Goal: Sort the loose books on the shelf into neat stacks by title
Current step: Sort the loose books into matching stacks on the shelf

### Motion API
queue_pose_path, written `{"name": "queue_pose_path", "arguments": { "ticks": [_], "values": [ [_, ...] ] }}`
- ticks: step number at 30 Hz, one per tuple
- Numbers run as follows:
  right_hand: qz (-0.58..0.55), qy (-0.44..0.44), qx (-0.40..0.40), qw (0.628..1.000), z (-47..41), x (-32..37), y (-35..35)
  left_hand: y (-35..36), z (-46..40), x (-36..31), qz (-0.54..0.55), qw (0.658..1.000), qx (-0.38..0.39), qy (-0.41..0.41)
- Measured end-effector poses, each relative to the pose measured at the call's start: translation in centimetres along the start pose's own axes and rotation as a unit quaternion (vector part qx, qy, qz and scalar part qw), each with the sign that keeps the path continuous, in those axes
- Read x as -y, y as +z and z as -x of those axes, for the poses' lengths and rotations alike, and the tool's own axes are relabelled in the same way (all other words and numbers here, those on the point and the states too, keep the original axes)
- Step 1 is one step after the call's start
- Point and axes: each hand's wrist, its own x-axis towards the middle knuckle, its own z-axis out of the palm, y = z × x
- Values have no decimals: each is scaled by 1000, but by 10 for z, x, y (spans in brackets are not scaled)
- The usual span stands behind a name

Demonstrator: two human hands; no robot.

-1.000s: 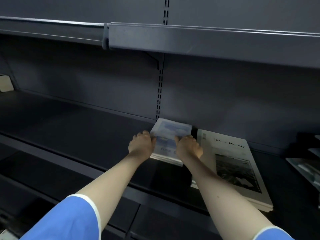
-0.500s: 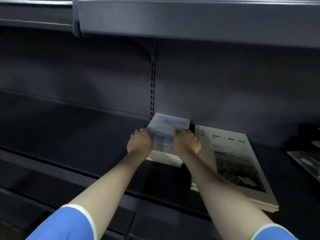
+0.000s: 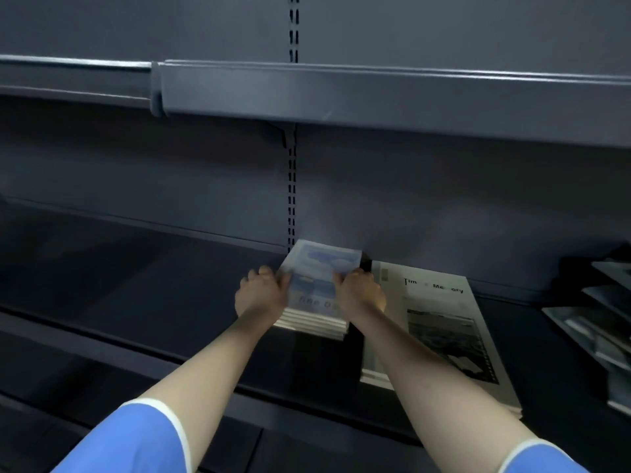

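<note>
Near the centre of the frame, both hands close on the sides of a small stack of blue-covered books (image 3: 319, 288) that sits at the back of the dark shelf (image 3: 136, 268), against the rear panel. The left hand (image 3: 261, 295) grips the stack's left edge and the right hand (image 3: 360, 295) its right edge, fingers curled round the sides — the cover between them looks slightly blurred. Several page blocks show at the stack's near end, fairly even. Just right of it, close but apart, lies a larger grey stack (image 3: 440, 322) with a black-and-white photo on its cover. At the far right edge, more dark books (image 3: 594, 322) lie fanned and loose. The step in hand looks like squaring up the blue stack. The next move probably calls for letting go without nudging it, then reaching to the right for the loose books and matching them by title.
</note>
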Motion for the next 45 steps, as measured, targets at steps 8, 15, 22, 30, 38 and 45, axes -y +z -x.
{"name": "queue_pose_path", "arguments": {
  "ticks": [8, 15, 22, 30, 38, 45],
  "values": [
    [100, -120, -58, 986, 13, -33, -60, -7, 9, -36, -19, 997, -40, 59],
    [198, -84, -77, 974, 16, -92, -136, -11, 25, -95, -59, 994, 9, 95],
    [249, 1, -98, 963, 28, -169, -208, -13, 56, -176, -68, 990, 3, 127],
    [252, 114, -115, 954, 42, -272, -262, 9, 112, -284, 25, 974, 13, 226],
    [209, 191, -116, 952, 68, -360, -288, 41, 180, -368, 49, 951, 78, 295],
    [141, 200, -137, 960, 85, -405, -285, 61, 207, -393, 53, 952, 168, 250]
  ]
}}
